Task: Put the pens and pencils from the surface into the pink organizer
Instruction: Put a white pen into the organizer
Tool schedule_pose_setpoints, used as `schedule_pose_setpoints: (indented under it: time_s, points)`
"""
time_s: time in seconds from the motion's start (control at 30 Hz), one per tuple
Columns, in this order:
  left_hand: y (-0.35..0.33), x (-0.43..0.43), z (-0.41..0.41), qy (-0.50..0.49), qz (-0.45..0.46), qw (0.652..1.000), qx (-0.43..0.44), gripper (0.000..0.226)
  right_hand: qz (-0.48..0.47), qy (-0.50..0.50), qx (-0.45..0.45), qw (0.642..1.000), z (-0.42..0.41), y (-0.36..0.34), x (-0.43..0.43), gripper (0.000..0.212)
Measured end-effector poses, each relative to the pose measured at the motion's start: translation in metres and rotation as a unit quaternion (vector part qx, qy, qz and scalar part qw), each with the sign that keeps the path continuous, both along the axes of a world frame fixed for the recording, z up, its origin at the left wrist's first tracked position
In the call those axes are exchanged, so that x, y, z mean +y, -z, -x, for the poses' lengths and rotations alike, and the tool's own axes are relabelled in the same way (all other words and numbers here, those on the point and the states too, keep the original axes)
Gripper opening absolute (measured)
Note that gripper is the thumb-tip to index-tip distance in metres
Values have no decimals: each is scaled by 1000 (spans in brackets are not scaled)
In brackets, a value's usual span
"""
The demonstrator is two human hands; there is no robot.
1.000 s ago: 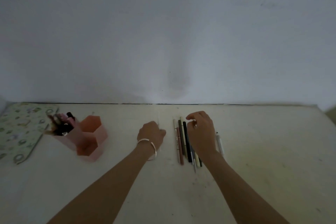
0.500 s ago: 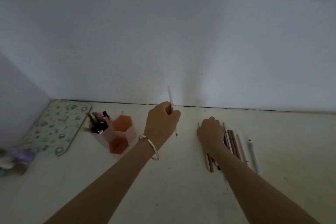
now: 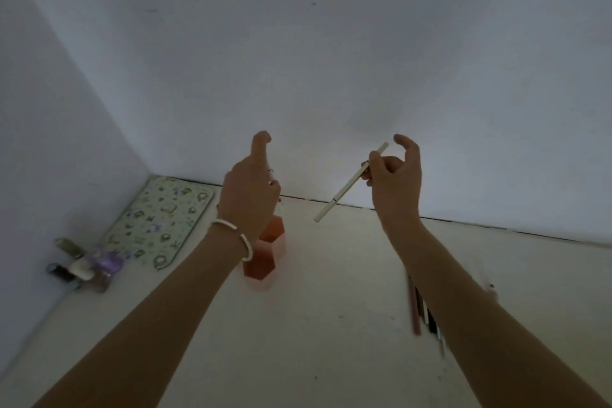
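Observation:
The pink organizer stands on the pale surface, its left part hidden behind my left wrist. My left hand hovers right above it with the index finger pointing up. It pinches a thin pen, of which only a short piece shows beside the hand, tip down over the organizer. My right hand is raised to the right and pinches a long white pen that slants down to the left. Several pens and pencils lie on the surface, partly under my right forearm.
A green patterned pad lies in the back left corner against the wall. Small bottles and a purple item are clustered by the left wall. The back wall rises just behind the organizer.
Both hands have risen off the surface. My right hand took a white pen from the row. My left hand carried its pen left to above the organizer.

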State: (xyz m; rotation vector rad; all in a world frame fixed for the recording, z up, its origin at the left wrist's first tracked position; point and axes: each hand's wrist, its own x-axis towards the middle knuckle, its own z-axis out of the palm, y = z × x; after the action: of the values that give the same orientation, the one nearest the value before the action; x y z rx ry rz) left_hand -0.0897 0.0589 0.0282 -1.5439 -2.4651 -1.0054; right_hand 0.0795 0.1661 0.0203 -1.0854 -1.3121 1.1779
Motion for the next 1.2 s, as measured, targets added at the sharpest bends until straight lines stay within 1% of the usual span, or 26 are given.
schedule_pose_setpoints:
  time_s: [0.03, 0.1, 0.17, 0.3, 0.37, 0.43, 0.47, 0.6, 0.7, 0.8, 0.87, 0.93, 1.0, 1.03, 1.1, 1.17, 1.2]
  points:
    - [4, -1, 2, 1, 23, 1000, 16, 52, -6, 7, 11, 1000, 5, 0, -4, 35]
    - [11, -2, 3, 3, 64, 997, 43, 43, -15, 21, 20, 999, 11, 1, -12, 30]
    - [18, -3, 3, -3, 107, 991, 76, 39, -14, 29, 29, 999, 14, 6, -19, 25]
    - [32, -6, 2, -27, 194, 964, 181, 30, -4, 30, 34, 999, 16, 17, -25, 23]
    - [35, -6, 2, -35, 234, 951, 200, 23, -4, 28, 31, 999, 16, 21, -27, 23]
    - [32, -6, 5, -45, 246, 951, 180, 25, -10, 23, 28, 999, 18, 24, -29, 22]
    - [27, -7, 7, -53, 231, 958, 163, 30, -16, 19, 27, 999, 19, 25, -29, 22]
    - [-1, -13, 24, -85, 113, 982, 128, 44, -76, -14, -13, 997, 37, 33, -35, 23]
    - [-17, -17, 30, -82, 78, 991, 78, 43, -144, -62, -83, 984, 55, 44, -43, 25]
    - [-22, -18, 24, -57, 74, 995, 30, 41, -208, -126, -201, 949, 67, 62, -53, 24]
    - [-21, -17, 17, -42, 79, 996, 20, 41, -221, -159, -264, 925, 68, 73, -59, 24]
    - [-20, -14, 7, -31, 78, 996, 15, 40, -222, -167, -281, 918, 64, 77, -60, 30]
    - [-16, -6, -11, -13, 54, 998, 15, 35, -237, -129, -253, 929, 50, 72, -54, 36]
    - [-12, -2, -21, 0, 38, 999, 12, 30, -236, -97, -232, 939, 41, 66, -47, 35]
    - [-2, 13, -54, 41, 27, 999, -9, 19, -209, -22, -210, 955, 11, 50, -27, 33]
    - [14, 29, -92, 73, 64, 994, -51, 8, -170, 36, -195, 965, -23, 36, -9, 34]
    - [25, 38, -113, 83, 97, 988, -84, 7, -155, 62, -190, 968, -42, 31, -1, 34]
